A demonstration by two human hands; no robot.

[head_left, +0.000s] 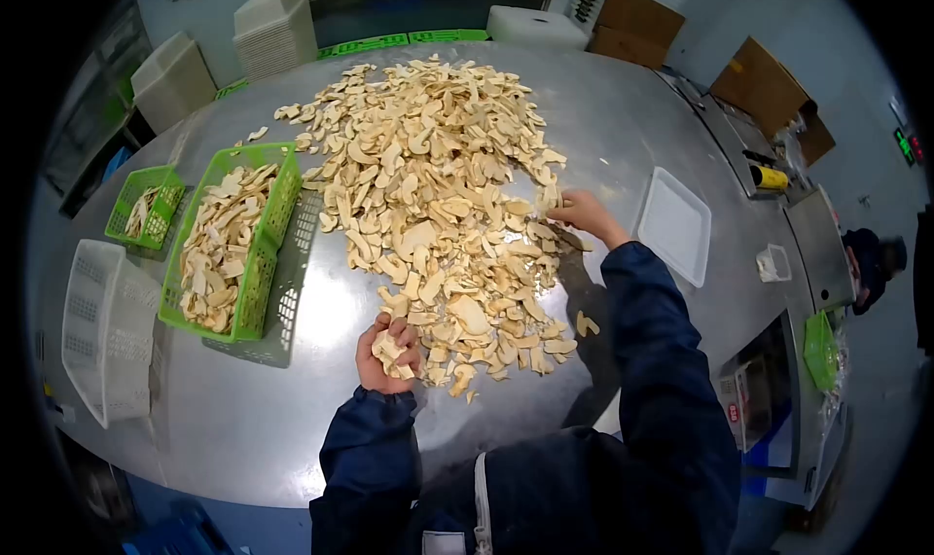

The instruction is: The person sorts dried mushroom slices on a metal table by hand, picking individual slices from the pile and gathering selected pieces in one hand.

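A big heap of pale, dried-looking slices (428, 176) spreads over the middle of the steel table (224, 419). At the heap's near left edge my left hand (387, 354) is turned palm up, its fingers curled round several slices. My right hand (581, 213) reaches to the heap's right edge, with its fingertips pinched at a slice there. Left of the heap stands a long green basket (255, 287) holding more slices. A few loose slices (587, 323) lie apart from the heap, below my right hand.
Far left are a small green basket (176, 182) and white perforated baskets (89, 331). To the right lie a white tray (673, 226) and a small white container (773, 263). Stacked white tubs (275, 32) stand at the back. A person (869, 263) is at the far right.
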